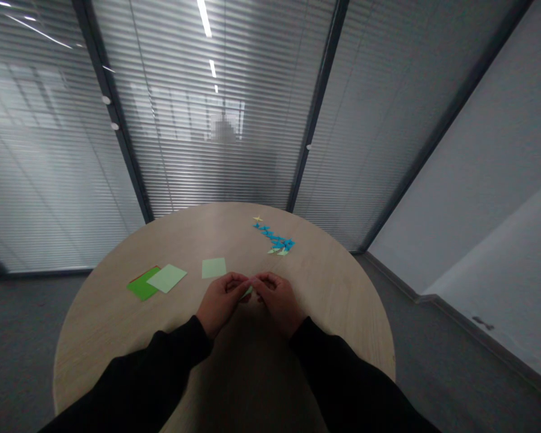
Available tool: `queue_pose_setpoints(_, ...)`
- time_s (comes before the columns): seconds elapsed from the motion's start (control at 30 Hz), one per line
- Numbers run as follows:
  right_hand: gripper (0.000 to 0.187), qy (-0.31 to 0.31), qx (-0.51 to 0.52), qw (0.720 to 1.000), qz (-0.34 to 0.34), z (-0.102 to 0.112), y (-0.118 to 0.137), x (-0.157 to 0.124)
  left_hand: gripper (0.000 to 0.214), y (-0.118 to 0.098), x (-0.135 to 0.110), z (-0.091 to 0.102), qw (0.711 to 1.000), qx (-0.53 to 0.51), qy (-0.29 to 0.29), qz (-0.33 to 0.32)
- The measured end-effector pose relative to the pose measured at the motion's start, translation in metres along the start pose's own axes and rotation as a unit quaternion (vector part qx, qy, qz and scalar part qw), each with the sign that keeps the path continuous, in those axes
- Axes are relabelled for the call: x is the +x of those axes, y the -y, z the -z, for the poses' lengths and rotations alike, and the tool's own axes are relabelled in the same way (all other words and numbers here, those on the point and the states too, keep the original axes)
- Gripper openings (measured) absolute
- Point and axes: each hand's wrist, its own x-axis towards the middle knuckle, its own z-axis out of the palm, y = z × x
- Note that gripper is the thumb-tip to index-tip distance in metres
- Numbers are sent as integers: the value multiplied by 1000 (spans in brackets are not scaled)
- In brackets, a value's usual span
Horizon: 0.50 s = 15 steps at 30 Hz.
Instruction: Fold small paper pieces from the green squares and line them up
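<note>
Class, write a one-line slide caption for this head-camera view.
Left hand and right hand pinch a small pale green paper over a round wooden table.

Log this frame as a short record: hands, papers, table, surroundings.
left hand: left hand, fingers on a small pale green paper piece
right hand: right hand, fingers on the same piece
surface: round wooden table
flat papers: green paper stack partly under a pale green sheet; separate pale green square
small pieces: blue paper pieces, pale green paper pieces, pale yellow paper star
surroundings: glass partition with blinds
</note>
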Motion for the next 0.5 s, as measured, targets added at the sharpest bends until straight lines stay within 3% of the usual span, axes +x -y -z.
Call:
queue_pose_setpoints(0.3, 24, 1, -7, 1000, 29, 0, -2, -1, 36, 1, 0, 1, 1000, 11, 7, -5)
queue_pose_setpoints(0.5, 24, -2, 8, 999, 41, 1, -3, 1, 44, 3, 1, 3, 998, -64, 2, 16)
